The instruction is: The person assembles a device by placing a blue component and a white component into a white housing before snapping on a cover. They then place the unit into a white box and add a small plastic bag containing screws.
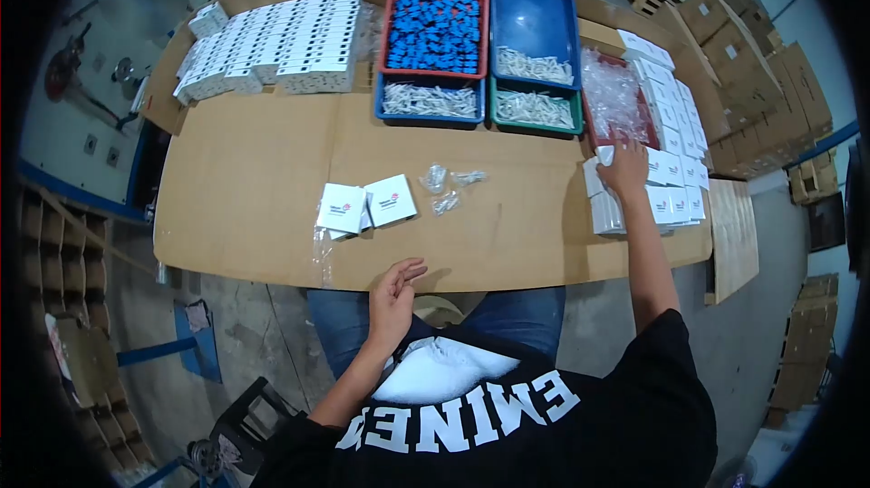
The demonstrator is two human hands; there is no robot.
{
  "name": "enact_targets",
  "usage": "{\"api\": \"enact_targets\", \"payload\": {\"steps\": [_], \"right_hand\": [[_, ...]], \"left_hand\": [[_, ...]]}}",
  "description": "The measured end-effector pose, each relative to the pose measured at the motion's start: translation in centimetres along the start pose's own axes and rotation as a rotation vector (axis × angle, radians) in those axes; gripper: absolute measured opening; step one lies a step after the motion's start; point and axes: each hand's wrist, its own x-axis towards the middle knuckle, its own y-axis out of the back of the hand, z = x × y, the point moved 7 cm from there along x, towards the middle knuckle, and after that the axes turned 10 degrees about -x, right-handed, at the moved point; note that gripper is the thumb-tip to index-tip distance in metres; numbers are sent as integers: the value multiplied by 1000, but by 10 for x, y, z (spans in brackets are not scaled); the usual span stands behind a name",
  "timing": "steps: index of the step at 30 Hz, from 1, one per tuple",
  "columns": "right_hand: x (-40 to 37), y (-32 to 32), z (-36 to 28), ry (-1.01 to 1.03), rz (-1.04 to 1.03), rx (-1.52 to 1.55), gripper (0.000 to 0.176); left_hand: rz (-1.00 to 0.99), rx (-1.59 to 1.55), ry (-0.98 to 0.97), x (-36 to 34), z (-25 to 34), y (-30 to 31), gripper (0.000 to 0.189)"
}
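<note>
White flat-faced boxes, stacked R, being part-covered by R hand; fingertips being lost vs. crinkled clear plastic, grip unclear. L hand being held open nr cardboard edge. Small print being blurred.

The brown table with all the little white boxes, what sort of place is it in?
Probably a packing workshop or warehouse: there are stacks of small white printed boxes, a red plastic tray full of little blue pieces, and large brown cardboard cartons piled off to the right.
</note>
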Motion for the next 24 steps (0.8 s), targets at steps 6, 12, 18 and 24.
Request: {"api": "enact_targets", "payload": {"steps": [6, 12, 18, 24], "right_hand": [[-7, 28, -37, 62, 61, 149, 70], [-106, 83, -260, 718, 80, 951, 34], [-177, 97, -366, 795, 167, 1030, 42], [-178, 83, -336, 553, 55, 988, 41]], "left_hand": [[138, 13, 29, 13, -22, 25, 36], [127, 21, 35, 23, -41, 28, 30], [147, -66, 29, 21, -45, 38, 31], [163, -140, 74, 23, -36, 39, 27]]}}
